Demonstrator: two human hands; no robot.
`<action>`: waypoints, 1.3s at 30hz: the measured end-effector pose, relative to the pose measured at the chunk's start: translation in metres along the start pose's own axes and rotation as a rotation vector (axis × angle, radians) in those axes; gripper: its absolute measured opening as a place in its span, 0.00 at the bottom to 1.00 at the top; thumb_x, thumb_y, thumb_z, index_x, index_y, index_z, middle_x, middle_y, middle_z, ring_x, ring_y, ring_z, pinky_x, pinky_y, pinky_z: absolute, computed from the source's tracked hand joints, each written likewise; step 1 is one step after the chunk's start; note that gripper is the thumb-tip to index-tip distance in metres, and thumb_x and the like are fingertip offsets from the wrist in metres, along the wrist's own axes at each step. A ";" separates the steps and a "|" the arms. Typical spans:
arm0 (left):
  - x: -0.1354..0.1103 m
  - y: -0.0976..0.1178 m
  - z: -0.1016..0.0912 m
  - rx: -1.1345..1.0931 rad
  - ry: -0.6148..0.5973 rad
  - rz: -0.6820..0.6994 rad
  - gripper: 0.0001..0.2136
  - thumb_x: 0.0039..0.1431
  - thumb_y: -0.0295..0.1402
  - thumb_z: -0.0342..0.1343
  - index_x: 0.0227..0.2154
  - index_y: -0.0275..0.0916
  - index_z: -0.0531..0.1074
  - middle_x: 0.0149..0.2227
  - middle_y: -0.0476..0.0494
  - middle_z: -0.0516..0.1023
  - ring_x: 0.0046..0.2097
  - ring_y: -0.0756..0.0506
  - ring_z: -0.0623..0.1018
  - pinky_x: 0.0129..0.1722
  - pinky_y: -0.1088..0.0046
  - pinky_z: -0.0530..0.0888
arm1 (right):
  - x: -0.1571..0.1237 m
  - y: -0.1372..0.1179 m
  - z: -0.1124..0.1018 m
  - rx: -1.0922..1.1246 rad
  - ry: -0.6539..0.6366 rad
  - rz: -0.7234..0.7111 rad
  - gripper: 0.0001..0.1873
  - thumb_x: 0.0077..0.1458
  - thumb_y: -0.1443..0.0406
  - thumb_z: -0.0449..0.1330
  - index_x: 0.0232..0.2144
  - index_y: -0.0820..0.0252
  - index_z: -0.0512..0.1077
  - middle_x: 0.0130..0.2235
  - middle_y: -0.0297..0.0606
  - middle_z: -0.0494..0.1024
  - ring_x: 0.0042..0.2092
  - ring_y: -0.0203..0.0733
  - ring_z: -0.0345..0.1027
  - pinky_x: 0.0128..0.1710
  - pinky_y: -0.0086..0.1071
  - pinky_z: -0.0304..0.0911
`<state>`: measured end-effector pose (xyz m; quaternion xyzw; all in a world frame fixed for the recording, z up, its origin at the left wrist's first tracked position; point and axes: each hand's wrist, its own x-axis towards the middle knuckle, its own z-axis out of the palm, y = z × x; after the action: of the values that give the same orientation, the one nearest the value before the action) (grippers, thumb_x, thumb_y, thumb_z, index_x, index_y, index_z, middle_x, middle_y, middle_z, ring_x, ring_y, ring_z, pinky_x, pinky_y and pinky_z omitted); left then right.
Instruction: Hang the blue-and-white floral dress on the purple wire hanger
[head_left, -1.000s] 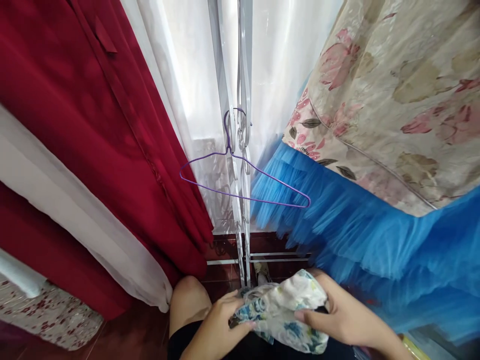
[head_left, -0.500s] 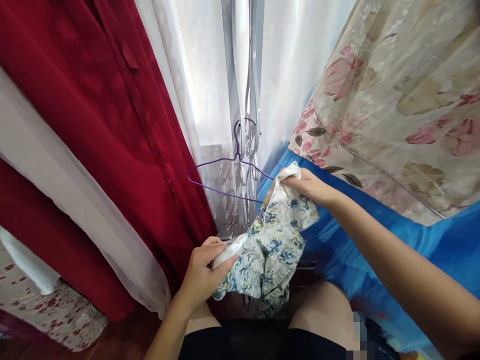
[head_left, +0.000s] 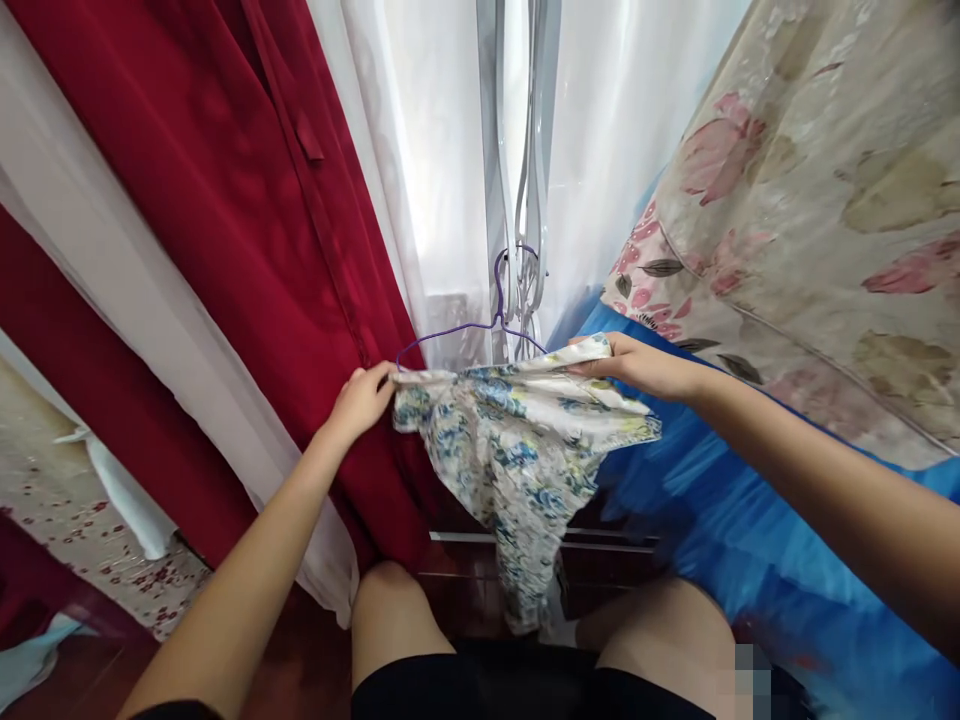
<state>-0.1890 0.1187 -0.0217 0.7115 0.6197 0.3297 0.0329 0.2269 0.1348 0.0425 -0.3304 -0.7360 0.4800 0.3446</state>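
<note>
A white garment with a blue and yellow floral print [head_left: 517,440] is stretched between my two hands at the lower part of a purple wire hanger [head_left: 457,330]. My left hand [head_left: 365,400] is closed on the garment's left top edge, by the hanger's left end. On the other side, my right hand [head_left: 637,366] pinches the right top edge of the cloth. The hanger hooks onto white hanging straps [head_left: 517,180]. Its lower bar and right end are hidden behind the garment, whose lower part dangles above the floor.
Red curtains [head_left: 247,250] hang on the left beside sheer white cloth [head_left: 442,150]. At right are a rose-patterned cloth [head_left: 810,230] and blue tulle [head_left: 720,500]. My bare knees [head_left: 390,605] are below, over a dark reddish floor [head_left: 300,650].
My left hand has moved up and left, drawing the garment's top edge out nearly level across the hanger. My right hand keeps hold of its side. The view has shifted slightly.
</note>
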 end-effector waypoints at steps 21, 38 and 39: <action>-0.007 0.119 -0.013 -0.029 0.312 0.306 0.12 0.64 0.42 0.56 0.32 0.38 0.74 0.29 0.48 0.76 0.30 0.48 0.72 0.34 0.73 0.64 | -0.090 0.024 -0.017 -0.016 0.556 -0.159 0.19 0.55 0.50 0.68 0.27 0.58 0.76 0.25 0.34 0.71 0.26 0.37 0.61 0.24 0.31 0.55; -0.043 0.125 0.038 -0.509 0.352 0.049 0.30 0.66 0.57 0.47 0.17 0.39 0.66 0.16 0.50 0.60 0.20 0.51 0.59 0.22 0.71 0.56 | -0.058 -0.014 0.111 0.120 -0.403 0.260 0.19 0.67 0.51 0.53 0.45 0.59 0.69 0.18 0.27 0.73 0.16 0.33 0.61 0.16 0.25 0.55; -0.043 0.126 0.039 -0.570 0.354 0.020 0.32 0.66 0.60 0.42 0.17 0.39 0.66 0.15 0.50 0.58 0.19 0.51 0.58 0.21 0.71 0.55 | -0.056 0.001 0.116 0.126 -0.403 0.321 0.18 0.67 0.51 0.51 0.44 0.59 0.68 0.18 0.29 0.74 0.15 0.34 0.61 0.16 0.25 0.53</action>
<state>-0.0618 0.0650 -0.0132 0.6115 0.4915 0.6086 0.1189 0.1613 0.0340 -0.0040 -0.3185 -0.6966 0.6295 0.1301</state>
